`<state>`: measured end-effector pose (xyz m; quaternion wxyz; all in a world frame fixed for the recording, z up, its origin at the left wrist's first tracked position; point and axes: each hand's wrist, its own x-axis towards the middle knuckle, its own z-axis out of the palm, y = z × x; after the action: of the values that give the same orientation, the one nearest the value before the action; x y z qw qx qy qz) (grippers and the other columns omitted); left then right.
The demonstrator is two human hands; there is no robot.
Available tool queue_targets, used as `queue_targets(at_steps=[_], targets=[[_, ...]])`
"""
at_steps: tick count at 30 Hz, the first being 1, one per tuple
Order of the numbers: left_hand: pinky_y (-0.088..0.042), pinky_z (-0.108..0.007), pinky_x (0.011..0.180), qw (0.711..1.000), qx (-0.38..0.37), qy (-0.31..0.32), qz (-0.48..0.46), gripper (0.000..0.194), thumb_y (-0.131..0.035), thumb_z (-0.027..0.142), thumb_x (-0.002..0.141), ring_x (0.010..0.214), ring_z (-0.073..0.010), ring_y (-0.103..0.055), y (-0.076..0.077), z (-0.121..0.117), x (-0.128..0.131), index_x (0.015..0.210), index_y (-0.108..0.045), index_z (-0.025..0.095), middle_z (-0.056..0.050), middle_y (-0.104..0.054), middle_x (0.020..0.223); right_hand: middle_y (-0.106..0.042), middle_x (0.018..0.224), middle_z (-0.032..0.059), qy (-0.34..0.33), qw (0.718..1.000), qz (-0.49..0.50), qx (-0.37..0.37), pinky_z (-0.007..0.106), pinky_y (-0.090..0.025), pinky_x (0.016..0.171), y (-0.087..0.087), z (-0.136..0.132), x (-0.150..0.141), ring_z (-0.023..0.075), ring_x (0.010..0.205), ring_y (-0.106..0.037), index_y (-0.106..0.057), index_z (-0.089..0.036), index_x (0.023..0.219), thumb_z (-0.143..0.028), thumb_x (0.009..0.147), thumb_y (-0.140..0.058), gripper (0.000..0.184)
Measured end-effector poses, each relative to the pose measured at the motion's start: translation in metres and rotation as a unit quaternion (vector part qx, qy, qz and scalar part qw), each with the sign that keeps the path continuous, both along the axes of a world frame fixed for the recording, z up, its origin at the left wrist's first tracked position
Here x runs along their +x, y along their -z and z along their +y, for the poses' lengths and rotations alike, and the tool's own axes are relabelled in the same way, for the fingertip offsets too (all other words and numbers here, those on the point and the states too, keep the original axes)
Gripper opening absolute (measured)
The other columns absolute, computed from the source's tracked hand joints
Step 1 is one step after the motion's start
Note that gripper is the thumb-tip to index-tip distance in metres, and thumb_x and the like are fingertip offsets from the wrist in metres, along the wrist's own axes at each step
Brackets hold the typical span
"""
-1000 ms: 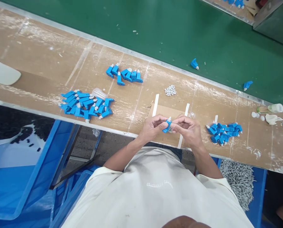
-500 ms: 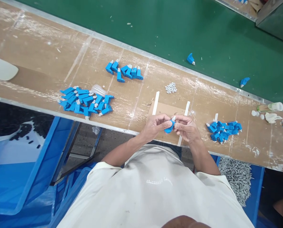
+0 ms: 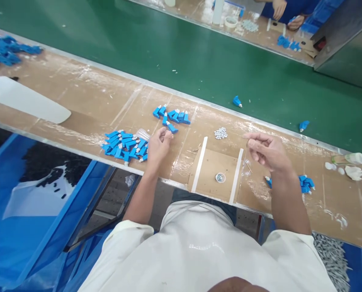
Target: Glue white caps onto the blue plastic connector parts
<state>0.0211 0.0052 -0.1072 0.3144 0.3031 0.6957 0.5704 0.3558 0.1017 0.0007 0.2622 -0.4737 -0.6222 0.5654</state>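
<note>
My left hand [image 3: 159,144] hovers over the brown bench with its fingers curled in. Its fingertips are right beside a single blue plastic part [image 3: 172,128] that lies just below a small row of blue parts [image 3: 171,115]. A bigger pile of blue parts [image 3: 124,145] sits just left of that hand. My right hand [image 3: 266,152] is raised over the bench to the right, thumb and forefinger pinched together; I cannot make out whether anything is in the pinch. Between my hands lies a cardboard pad [image 3: 211,162] edged by two white strips, with a small round cap [image 3: 220,177] on it.
A heap of tiny grey pieces [image 3: 221,132] lies beyond the pad. More blue parts [image 3: 306,184] lie behind my right forearm. The green belt [image 3: 199,56] carries two stray blue parts. A white sheet [image 3: 25,101] lies far left, a bottle [image 3: 351,158] far right. Another person's hands [image 3: 278,8] work across the belt.
My hands have come apart. The left carried the blue part away to the left, by the small row; the right rose to the right. The view tilted up.
</note>
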Motion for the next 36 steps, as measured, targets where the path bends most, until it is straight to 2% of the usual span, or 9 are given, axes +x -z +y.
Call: queue_targets(at_steps=[5,8,14,18,21,24,27,32,36], targets=[[-0.056,-0.035,0.097,0.999,0.041,-0.016,-0.021,0.039,-0.073,0.042,0.087,0.102,-0.0222,-0.074,-0.002,-0.025,0.036,0.116,-0.068,0.016,-0.011,-0.075,0.114,-0.074,0.091,0.0110,0.118,0.940,-0.257,0.188,0.037,-0.058,0.077,0.041,0.104,-0.037,0.0217,0.077,-0.070,-0.074,-0.013,0.106,-0.029,0.083,-0.077,0.028],[-0.057,-0.033,0.093,0.995,0.037,0.048,-0.076,0.035,-0.075,0.041,0.086,0.102,-0.0214,-0.073,-0.004,-0.042,0.065,0.112,-0.070,0.018,-0.010,-0.075,0.113,-0.065,0.130,0.0220,0.138,0.898,-0.362,0.210,0.047,-0.051,0.104,0.063,0.151,-0.071,0.0331,0.118,-0.065,-0.067,-0.012,0.124,-0.024,0.086,-0.073,0.040],[-0.058,-0.029,0.082,0.982,0.051,0.123,-0.131,0.029,-0.082,0.040,0.082,0.093,-0.0206,-0.073,-0.006,-0.050,0.080,0.097,-0.078,0.016,-0.009,-0.077,0.100,-0.062,0.134,0.0213,0.141,0.916,-0.336,0.170,0.051,-0.050,0.104,0.065,0.176,-0.102,0.0342,0.122,-0.063,-0.071,-0.015,0.111,-0.030,0.093,-0.066,0.024],[-0.059,-0.030,0.082,0.973,0.074,0.144,-0.163,0.037,-0.083,0.047,0.083,0.095,-0.0217,-0.074,-0.013,-0.034,0.081,0.103,-0.079,0.016,-0.011,-0.079,0.105,-0.074,0.101,0.0117,0.093,0.955,-0.252,0.127,0.036,-0.059,0.087,0.060,0.141,-0.090,0.0209,0.094,-0.069,-0.073,-0.015,0.095,-0.040,0.093,-0.070,0.025],[-0.059,-0.034,0.093,0.946,0.122,0.204,-0.221,0.053,-0.085,0.051,0.080,0.112,-0.0255,-0.074,-0.019,-0.016,0.089,0.121,-0.075,0.018,-0.014,-0.077,0.123,-0.072,0.083,0.0056,0.014,0.999,-0.034,-0.008,0.027,-0.059,0.069,0.054,0.078,-0.069,0.0130,0.072,-0.065,-0.073,-0.017,0.082,-0.054,0.080,-0.084,0.039],[-0.054,-0.038,0.107,0.904,0.179,0.272,-0.278,0.068,-0.089,0.050,0.076,0.130,-0.0288,-0.067,-0.022,-0.004,0.105,0.135,-0.070,0.022,-0.015,-0.070,0.141,-0.069,0.074,0.0021,-0.051,0.980,0.118,-0.151,0.021,-0.056,0.060,0.044,0.007,-0.052,0.0088,0.062,-0.060,-0.072,-0.017,0.075,-0.061,0.061,-0.096,0.051],[-0.055,-0.038,0.105,0.881,0.187,0.295,-0.320,0.069,-0.092,0.048,0.074,0.125,-0.0292,-0.070,-0.021,-0.002,0.123,0.134,-0.072,0.022,-0.015,-0.075,0.134,-0.067,0.071,0.0000,-0.054,0.965,0.154,-0.205,0.019,-0.054,0.056,0.037,-0.040,-0.044,0.0073,0.059,-0.058,-0.072,-0.018,0.073,-0.060,0.062,-0.096,0.050],[-0.058,-0.031,0.093,0.890,0.153,0.234,-0.360,0.060,-0.095,0.046,0.070,0.104,-0.0238,-0.078,-0.013,-0.012,0.129,0.121,-0.078,0.022,-0.010,-0.082,0.109,-0.071,0.082,0.0022,0.012,0.994,0.067,-0.083,0.024,-0.055,0.058,0.045,-0.071,-0.018,0.0121,0.067,-0.063,-0.077,-0.020,0.094,-0.070,0.068,-0.088,0.057],[-0.057,-0.023,0.075,0.888,0.107,0.194,-0.403,0.058,-0.098,0.045,0.065,0.083,-0.0160,-0.076,-0.002,-0.021,0.116,0.113,-0.080,0.018,-0.007,-0.081,0.095,-0.070,0.080,0.0019,0.047,0.997,-0.046,0.029,0.029,-0.053,0.065,0.064,-0.092,0.008,0.0146,0.070,-0.062,-0.080,-0.020,0.101,-0.061,0.074,-0.086,0.050]])
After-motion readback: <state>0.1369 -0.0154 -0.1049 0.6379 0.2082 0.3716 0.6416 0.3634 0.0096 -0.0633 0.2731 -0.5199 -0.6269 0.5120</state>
